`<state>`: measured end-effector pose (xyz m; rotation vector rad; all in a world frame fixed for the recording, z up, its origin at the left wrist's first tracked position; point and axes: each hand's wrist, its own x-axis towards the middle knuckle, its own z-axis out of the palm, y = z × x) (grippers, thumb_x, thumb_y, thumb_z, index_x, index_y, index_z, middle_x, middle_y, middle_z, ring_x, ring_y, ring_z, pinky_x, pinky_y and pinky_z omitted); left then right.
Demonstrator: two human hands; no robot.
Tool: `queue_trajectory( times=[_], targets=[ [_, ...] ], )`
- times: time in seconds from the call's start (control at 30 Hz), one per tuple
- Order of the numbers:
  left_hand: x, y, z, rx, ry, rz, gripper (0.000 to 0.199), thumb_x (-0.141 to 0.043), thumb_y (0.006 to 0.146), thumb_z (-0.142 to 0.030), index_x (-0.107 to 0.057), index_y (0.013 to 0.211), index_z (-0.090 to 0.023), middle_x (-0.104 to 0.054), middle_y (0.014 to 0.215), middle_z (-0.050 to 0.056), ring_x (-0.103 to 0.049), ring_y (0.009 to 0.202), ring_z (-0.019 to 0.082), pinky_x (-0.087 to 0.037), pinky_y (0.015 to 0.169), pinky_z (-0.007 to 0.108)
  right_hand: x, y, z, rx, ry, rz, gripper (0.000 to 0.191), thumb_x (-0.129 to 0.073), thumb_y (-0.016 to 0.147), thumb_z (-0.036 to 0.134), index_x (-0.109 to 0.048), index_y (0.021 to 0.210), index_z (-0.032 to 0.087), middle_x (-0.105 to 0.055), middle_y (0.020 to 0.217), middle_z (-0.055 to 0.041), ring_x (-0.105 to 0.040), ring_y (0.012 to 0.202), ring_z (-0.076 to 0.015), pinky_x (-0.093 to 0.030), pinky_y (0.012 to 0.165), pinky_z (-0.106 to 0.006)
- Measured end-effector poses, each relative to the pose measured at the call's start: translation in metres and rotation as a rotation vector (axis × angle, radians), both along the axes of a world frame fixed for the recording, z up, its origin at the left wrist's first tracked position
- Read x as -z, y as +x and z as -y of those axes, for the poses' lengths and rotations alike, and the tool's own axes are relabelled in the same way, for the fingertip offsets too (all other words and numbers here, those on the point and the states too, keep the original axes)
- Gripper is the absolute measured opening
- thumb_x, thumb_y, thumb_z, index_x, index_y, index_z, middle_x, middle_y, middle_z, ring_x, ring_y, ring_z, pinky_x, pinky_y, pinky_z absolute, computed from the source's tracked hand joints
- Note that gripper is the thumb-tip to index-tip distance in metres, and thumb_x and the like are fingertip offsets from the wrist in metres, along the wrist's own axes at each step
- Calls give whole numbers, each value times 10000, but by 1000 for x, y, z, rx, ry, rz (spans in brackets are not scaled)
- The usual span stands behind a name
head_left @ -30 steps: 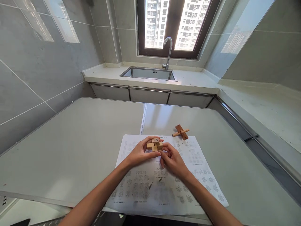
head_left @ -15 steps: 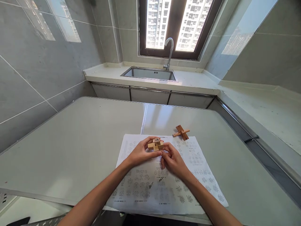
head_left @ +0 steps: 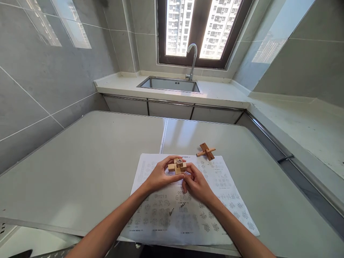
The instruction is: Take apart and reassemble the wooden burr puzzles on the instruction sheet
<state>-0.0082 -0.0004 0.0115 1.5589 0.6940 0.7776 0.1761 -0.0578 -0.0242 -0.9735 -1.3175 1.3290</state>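
A wooden burr puzzle [head_left: 177,166] of interlocking light blocks, one marked with a dark sign on its end, is held up between both hands above a printed sheet [head_left: 158,229]. My left hand [head_left: 161,175] is closed round its left side, thumb along the near edge. From the right, my right hand [head_left: 195,181] grips it with thumb and fingertips; some of those fingers are curled under and partly hidden. Beyond the right hand, a second, darker wooden puzzle [head_left: 206,151] of crossed flat and round pieces lies at the sheet's far edge.
The sheet lies on a pale table [head_left: 80,172] with a seam [head_left: 163,136] running away from me. Past the table are a counter [head_left: 223,94], a sink [head_left: 169,84] and a tap [head_left: 192,61] under a window. A tiled wall [head_left: 53,79] stands to the left.
The puzzle in my hands has tilted slightly, so its marked block end shows more squarely. Both hands keep their hold. The whole view has shifted a little.
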Motion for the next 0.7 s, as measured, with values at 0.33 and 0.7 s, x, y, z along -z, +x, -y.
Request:
queue_trajectory(
  times=[0.33,0.7],
  targets=[
    [4,0,2,-60,90,-128,597,-859,801,-437,-640,1309,-212,-732,1249,97,-695,1147,288,-522,1036,396,1,1,0,47,-27,-32,358,-611,992,561,-537,1144,246,-670,1000,-11,-580,427,-80,-446,437,-261],
    [6,2,5,-60,188,-214,560,-825,808,-399,-640,1306,-225,-765,1187,58,-718,1072,260,-550,953,345,6,8,-3,166,-44,40,422,-703,936,564,-670,1161,209,-552,834,23,-505,574,-101,-431,554,-265]
  ],
)
